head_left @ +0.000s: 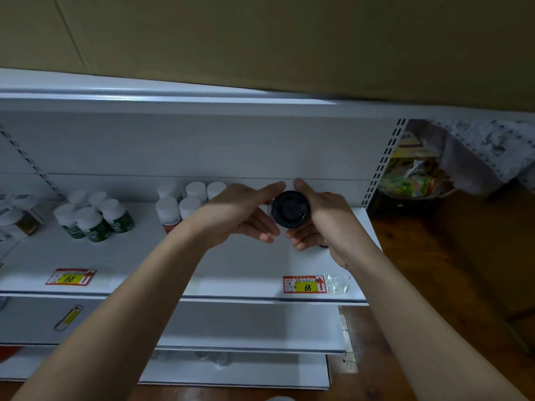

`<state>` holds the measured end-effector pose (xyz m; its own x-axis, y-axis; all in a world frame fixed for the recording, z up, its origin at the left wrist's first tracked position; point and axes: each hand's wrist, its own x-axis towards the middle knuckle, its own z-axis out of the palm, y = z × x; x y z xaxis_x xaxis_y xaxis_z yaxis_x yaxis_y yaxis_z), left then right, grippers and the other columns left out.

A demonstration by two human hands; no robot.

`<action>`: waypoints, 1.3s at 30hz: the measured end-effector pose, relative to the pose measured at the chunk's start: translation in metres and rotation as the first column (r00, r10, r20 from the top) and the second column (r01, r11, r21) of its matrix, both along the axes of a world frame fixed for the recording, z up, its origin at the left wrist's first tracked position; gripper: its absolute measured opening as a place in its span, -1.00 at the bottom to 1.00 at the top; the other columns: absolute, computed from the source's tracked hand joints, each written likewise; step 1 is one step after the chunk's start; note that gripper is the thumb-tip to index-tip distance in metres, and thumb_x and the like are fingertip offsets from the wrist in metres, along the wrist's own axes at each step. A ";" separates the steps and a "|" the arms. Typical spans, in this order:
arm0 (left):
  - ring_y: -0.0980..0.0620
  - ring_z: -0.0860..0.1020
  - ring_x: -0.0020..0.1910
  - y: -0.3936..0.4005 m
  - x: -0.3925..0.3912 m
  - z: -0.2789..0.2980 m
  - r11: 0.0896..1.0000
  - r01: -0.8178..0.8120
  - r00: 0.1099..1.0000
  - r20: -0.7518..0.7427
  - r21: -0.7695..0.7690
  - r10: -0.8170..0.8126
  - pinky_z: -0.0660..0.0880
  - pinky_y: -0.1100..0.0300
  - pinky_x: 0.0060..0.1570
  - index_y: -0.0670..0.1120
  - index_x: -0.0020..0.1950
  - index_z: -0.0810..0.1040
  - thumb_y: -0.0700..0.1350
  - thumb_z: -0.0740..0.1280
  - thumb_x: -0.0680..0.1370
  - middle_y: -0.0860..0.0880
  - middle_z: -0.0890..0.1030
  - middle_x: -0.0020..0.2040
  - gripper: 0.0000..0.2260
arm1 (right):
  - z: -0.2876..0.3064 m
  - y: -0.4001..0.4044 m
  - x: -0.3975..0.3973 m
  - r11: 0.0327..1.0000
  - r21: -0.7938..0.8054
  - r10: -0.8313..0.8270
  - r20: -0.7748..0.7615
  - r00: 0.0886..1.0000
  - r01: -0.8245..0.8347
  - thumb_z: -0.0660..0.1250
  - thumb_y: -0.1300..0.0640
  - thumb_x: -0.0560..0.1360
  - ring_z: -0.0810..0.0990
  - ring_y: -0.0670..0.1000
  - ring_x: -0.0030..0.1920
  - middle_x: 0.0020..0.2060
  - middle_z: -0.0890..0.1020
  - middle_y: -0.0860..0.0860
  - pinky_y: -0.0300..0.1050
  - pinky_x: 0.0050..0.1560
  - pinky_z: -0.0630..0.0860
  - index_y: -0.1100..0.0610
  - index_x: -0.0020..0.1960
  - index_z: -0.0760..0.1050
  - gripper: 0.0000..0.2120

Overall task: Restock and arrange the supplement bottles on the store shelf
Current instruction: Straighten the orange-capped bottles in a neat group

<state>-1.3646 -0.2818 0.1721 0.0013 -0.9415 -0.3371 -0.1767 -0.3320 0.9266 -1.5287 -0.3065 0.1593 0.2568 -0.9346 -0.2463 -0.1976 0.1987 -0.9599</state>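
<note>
A bottle with a round black cap [290, 209] stands on the white shelf [237, 264], seen from above. My left hand [243, 212] cups its left side, forefinger along the far edge and thumb below. On the bottle's right side, my right hand [321, 218] wraps around it the same way. Several white-capped bottles [188, 202] stand just left of my hands. Farther left is a cluster of white-capped bottles with green labels [92, 218].
Price tags reading 168 [71, 276] and 68 [305, 284] sit on the shelf's front. More bottles [17, 218] stand at the far left edge. A lower shelf [231, 325] runs beneath. Right of the shelf upright are packaged goods [411, 178] and a wooden floor [451, 270].
</note>
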 end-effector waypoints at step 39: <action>-0.02 0.60 0.13 -0.048 -0.048 -0.139 0.961 -0.179 0.984 -0.018 -0.209 0.179 0.53 0.18 0.06 -0.05 0.31 0.50 -0.30 0.50 0.45 -0.08 0.62 0.21 -0.53 | -0.151 -0.039 -0.081 0.897 -0.440 -0.229 -0.396 0.889 0.035 0.22 0.13 0.63 0.57 0.03 0.05 0.03 0.60 -0.02 -0.19 -0.10 0.45 0.05 0.13 0.45 -0.90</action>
